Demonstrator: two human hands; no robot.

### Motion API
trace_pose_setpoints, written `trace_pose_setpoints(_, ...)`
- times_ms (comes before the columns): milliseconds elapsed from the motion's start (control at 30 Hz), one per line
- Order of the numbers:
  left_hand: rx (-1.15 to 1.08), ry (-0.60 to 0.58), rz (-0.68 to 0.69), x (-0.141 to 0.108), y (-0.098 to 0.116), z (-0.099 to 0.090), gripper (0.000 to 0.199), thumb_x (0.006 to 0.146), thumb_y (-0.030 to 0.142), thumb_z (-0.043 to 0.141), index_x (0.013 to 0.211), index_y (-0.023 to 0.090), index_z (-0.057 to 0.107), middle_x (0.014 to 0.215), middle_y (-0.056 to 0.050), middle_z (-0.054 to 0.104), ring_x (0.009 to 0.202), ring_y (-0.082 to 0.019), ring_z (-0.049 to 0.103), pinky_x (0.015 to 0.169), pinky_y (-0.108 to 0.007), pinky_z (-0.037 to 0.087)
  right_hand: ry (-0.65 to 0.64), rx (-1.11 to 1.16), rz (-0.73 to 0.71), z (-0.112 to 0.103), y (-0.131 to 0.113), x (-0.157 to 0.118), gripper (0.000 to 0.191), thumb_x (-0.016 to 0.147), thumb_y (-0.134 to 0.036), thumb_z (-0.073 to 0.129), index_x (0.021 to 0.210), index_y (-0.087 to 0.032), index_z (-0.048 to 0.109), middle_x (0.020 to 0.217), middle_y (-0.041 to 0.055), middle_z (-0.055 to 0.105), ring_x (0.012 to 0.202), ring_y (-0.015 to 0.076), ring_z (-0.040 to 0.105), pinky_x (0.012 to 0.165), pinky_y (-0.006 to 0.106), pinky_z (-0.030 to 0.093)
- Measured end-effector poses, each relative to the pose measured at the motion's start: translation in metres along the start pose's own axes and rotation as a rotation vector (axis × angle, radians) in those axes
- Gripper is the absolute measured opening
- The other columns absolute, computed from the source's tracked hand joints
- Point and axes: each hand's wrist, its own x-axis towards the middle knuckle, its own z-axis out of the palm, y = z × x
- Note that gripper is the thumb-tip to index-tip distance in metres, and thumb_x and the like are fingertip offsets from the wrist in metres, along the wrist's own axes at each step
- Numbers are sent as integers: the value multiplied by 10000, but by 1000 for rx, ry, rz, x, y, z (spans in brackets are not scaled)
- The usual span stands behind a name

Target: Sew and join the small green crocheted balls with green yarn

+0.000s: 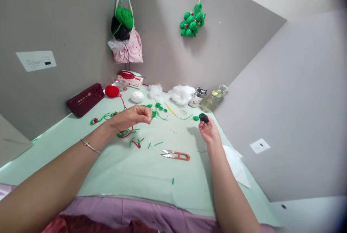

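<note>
In my right hand (209, 131) is a spool of black thread (204, 118), gripped near the table's right side. My left hand (135, 114) is raised over the table with thumb and fingertips pinched; anything between them is too fine to make out. Green crocheted pieces (160, 107) lie just beyond the left fingertips. A small green ball (196, 118) with a yarn tail rests beside the spool. Between and below the hands lie orange-handled thread snips (176, 155), blades pointing left. Green, red and white yarn scraps (137, 143) are scattered left of the snips.
At the back stand a phone (85, 101), red yarn (112, 91), a white ball (137, 97), stuffing (181, 94), a pen cup (197, 97) and a bottle (214, 98). A yellow crochet hook (171, 110) lies mid-table. A yarn bag (130, 46) and green crocheted pieces (192, 22) hang above.
</note>
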Motion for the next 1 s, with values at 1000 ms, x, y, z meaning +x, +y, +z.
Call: trace_pose_setpoints(1000, 359, 210, 3, 1, -35, 73, 414, 897, 386, 594, 1237, 172, 694, 1066, -72, 659, 733, -137, 562, 726, -284, 471, -394, -463, -229, 69, 57, -88, 355, 754, -516, 773, 812, -174, 697, 762, 13, 654, 622, 110, 547, 584, 250, 470)
